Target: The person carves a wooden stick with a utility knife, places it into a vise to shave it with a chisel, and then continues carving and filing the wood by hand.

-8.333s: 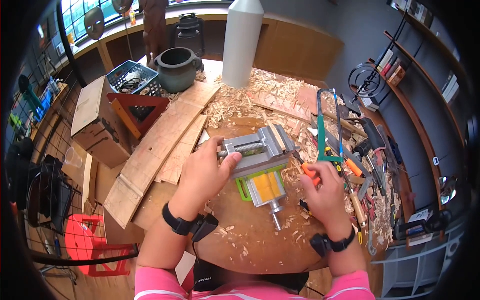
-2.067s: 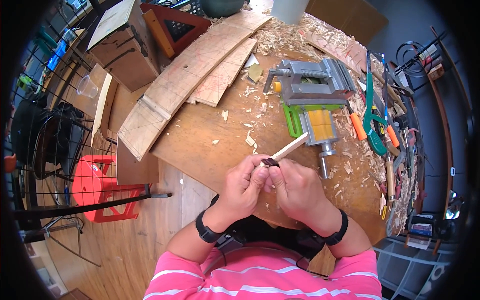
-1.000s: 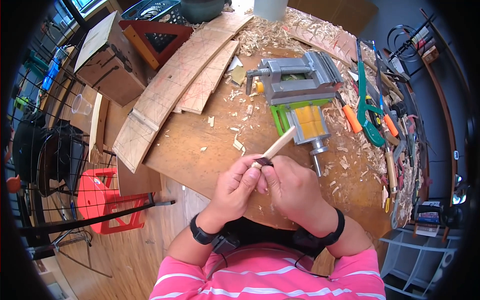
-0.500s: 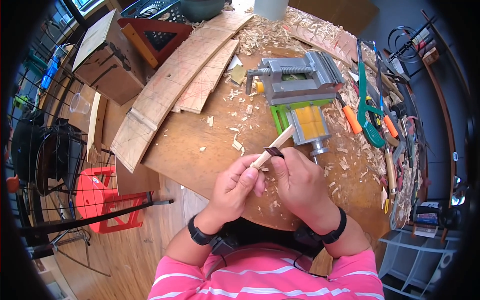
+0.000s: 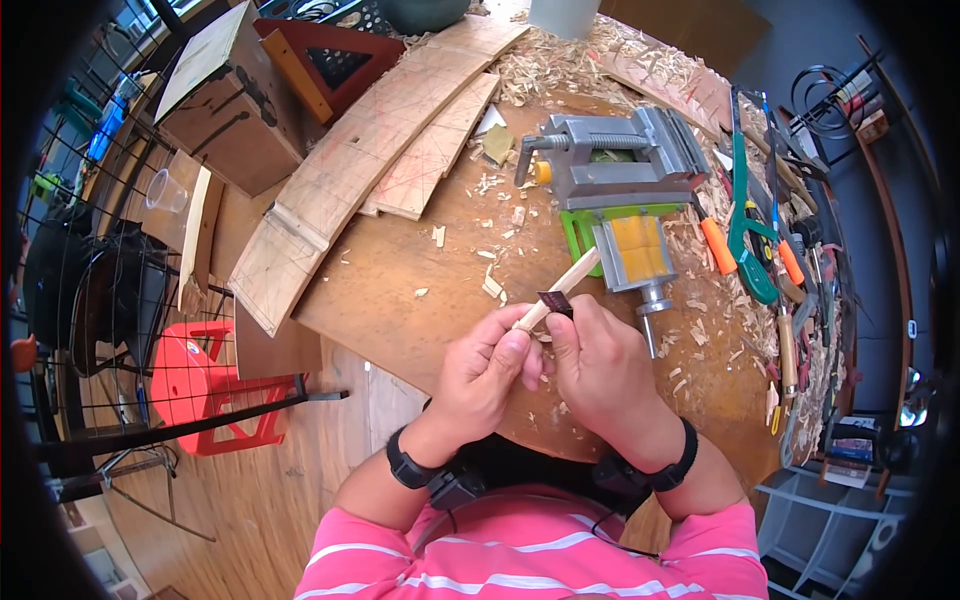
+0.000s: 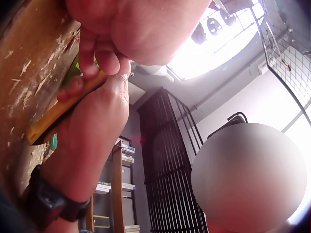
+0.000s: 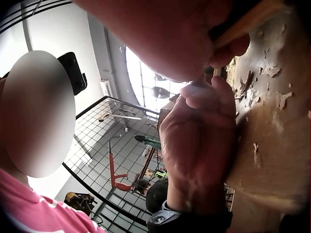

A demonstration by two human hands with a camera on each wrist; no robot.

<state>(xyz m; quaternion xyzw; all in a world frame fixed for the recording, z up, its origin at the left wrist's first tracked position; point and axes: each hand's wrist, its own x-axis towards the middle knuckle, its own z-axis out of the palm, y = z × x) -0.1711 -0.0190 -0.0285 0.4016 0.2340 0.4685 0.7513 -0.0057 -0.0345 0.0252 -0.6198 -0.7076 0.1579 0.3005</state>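
Left hand [image 5: 478, 372] pinches the stick [image 5: 575, 274] by its near end, seemingly to steady it; right hand [image 5: 608, 365] grips the knife [image 5: 552, 300], blade crossing the wood, just beyond the hands, above the counter [image 5: 385, 290].

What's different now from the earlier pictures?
The left hand has let go of the vise and now grips a thin wood strip. The right hand, empty at first, has taken hold of a dark flat piece. Since a second ago, that piece has slid along the strip, away from the left hand. The vise and long planks remain on the bench.
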